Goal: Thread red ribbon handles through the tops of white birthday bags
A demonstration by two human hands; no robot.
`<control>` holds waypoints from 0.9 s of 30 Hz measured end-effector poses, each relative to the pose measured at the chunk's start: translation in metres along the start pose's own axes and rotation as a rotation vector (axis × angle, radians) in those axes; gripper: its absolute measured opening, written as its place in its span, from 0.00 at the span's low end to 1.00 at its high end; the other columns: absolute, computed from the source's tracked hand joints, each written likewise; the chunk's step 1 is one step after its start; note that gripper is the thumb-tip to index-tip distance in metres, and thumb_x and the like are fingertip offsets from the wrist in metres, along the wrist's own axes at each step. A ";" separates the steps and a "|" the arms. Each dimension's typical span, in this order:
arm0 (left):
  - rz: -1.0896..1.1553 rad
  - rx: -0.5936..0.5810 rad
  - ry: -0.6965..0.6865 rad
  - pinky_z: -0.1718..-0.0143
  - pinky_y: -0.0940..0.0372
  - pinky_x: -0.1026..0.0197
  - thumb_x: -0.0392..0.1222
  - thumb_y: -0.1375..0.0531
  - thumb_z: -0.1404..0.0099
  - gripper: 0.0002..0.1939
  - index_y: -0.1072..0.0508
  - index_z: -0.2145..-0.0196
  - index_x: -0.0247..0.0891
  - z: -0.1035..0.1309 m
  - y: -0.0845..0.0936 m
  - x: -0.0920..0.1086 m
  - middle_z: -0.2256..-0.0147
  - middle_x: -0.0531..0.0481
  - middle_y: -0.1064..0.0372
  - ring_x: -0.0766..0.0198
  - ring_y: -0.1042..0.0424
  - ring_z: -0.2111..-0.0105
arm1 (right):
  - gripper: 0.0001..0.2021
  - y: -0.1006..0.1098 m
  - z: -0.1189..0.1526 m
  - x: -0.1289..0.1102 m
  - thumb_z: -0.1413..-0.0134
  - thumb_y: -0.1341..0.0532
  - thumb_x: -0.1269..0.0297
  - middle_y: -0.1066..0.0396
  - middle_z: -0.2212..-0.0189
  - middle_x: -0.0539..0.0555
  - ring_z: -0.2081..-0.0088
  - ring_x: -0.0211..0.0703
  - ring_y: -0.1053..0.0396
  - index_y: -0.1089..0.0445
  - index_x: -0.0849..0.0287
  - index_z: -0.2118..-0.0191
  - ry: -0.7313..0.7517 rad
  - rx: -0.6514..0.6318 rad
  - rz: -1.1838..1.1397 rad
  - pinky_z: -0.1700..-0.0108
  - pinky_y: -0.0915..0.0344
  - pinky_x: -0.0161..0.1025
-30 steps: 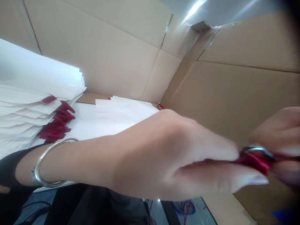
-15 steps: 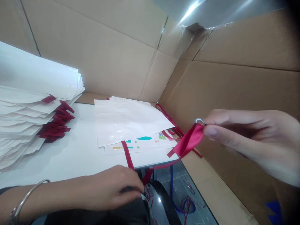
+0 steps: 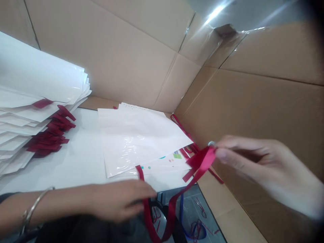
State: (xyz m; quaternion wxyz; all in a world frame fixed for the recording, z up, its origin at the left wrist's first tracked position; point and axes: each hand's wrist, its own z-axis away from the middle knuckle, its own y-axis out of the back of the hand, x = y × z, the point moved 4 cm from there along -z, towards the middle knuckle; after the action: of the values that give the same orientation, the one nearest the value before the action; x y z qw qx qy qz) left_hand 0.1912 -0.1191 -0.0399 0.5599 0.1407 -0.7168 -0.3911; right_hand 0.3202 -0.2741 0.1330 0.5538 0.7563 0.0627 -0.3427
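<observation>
My right hand, at the right, pinches a small silver metal ring or hook together with a folded red ribbon. Short folded ends of the ribbon stick out to the left of these fingertips. From there the long part hangs in a loop past the table edge and comes up to my left hand. Its thumb and fingers close around the ribbon, and a loose end stands up behind them. A metal bangle circles the left wrist. White sheets lie just beyond, over one with a coloured print.
A tall stack of white sheets with dark red ribbon ends stands at the left. Cardboard walls enclose the back and right. More red ribbon lies in the corner. Below the edge, scraps and a blue strap show near the floor.
My right hand has moved slightly down with the ring and ribbon. The ribbon between the hands has slackened from nearly straight into a deep hanging loop. The view has shifted slightly.
</observation>
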 end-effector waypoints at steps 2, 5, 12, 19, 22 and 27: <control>-0.072 0.200 0.046 0.49 0.39 0.58 0.35 0.54 0.33 0.18 0.32 0.50 0.36 -0.005 0.030 -0.035 0.52 0.44 0.32 0.60 0.33 0.52 | 0.13 -0.036 -0.006 0.015 0.44 0.42 0.57 0.33 0.78 0.51 0.76 0.34 0.40 0.28 0.59 0.73 -0.075 -0.225 -0.080 0.76 0.45 0.31; -0.137 0.310 0.068 0.52 0.40 0.59 0.37 0.52 0.32 0.13 0.30 0.55 0.36 -0.015 0.057 -0.086 0.54 0.44 0.33 0.61 0.34 0.54 | 0.12 -0.101 -0.010 0.043 0.45 0.41 0.58 0.33 0.78 0.50 0.76 0.33 0.40 0.27 0.61 0.71 -0.263 -0.532 -0.268 0.74 0.45 0.31; -0.123 0.222 0.177 0.55 0.43 0.57 0.43 0.36 0.43 0.09 0.29 0.67 0.37 -0.031 0.044 -0.116 0.58 0.49 0.34 0.58 0.37 0.56 | 0.14 -0.184 -0.031 0.089 0.44 0.43 0.61 0.38 0.84 0.47 0.84 0.27 0.55 0.33 0.64 0.76 -0.494 -0.571 -0.580 0.82 0.60 0.30; -0.129 0.291 0.123 0.59 0.44 0.58 0.40 0.40 0.38 0.08 0.30 0.74 0.36 -0.033 0.042 -0.119 0.62 0.49 0.31 0.60 0.36 0.61 | 0.14 -0.199 -0.048 0.107 0.43 0.44 0.57 0.39 0.82 0.47 0.85 0.27 0.53 0.35 0.63 0.73 -0.628 -0.457 -0.671 0.83 0.60 0.29; -0.157 0.287 0.081 0.59 0.44 0.58 0.39 0.42 0.37 0.08 0.28 0.74 0.37 -0.033 0.042 -0.119 0.61 0.50 0.30 0.61 0.34 0.60 | 0.14 -0.200 -0.051 0.106 0.43 0.44 0.57 0.39 0.82 0.47 0.85 0.28 0.53 0.35 0.62 0.73 -0.646 -0.462 -0.695 0.83 0.59 0.29; -0.199 0.258 0.017 0.60 0.44 0.59 0.36 0.46 0.36 0.11 0.27 0.74 0.37 -0.033 0.046 -0.111 0.59 0.50 0.28 0.62 0.32 0.60 | 0.12 -0.203 -0.054 0.106 0.41 0.46 0.59 0.36 0.81 0.47 0.86 0.28 0.50 0.36 0.62 0.71 -0.659 -0.497 -0.742 0.84 0.56 0.28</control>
State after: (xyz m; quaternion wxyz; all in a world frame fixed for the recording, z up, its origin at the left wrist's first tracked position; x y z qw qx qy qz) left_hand 0.2689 -0.0309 -0.0815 0.5016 0.2848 -0.7389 -0.3482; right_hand 0.3284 -0.1801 -0.0821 0.5481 0.3830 0.2272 -0.7080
